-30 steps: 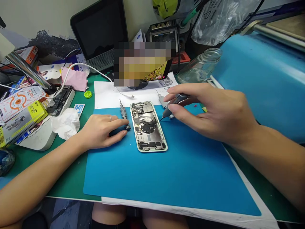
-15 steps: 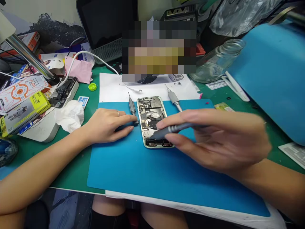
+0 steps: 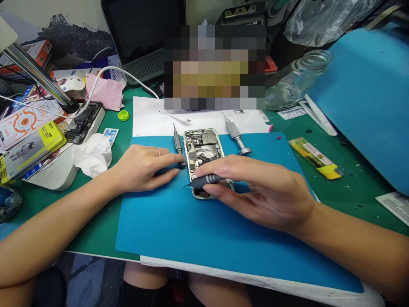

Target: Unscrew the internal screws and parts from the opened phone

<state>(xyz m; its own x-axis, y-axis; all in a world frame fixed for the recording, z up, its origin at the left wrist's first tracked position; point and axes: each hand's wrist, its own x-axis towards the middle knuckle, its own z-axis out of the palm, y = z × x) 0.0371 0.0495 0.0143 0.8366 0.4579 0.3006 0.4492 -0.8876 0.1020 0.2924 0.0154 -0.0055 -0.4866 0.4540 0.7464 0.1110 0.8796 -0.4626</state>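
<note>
An opened phone, its inner boards and parts bare, lies upright on the blue mat. My right hand is over its lower right half, pinching dark grey tweezers between thumb and forefinger. Their fine tip points left, just past the phone's lower left edge, and the hand hides part of the phone. My left hand rests on the mat to the left, fingers loosely stretched out. Its forefinger reaches the end of a grey screwdriver lying beside the phone. A second screwdriver is at the phone's upper right.
White paper lies behind the mat, with a white cable running onto it. At left are crumpled tissue, a battery box and another opened phone. A glass jar and a yellow packet are at right.
My right hand has moved left and slightly down with the tweezers, whose tip now lies beyond the phone's left edge. The left hand stays where it was.
</note>
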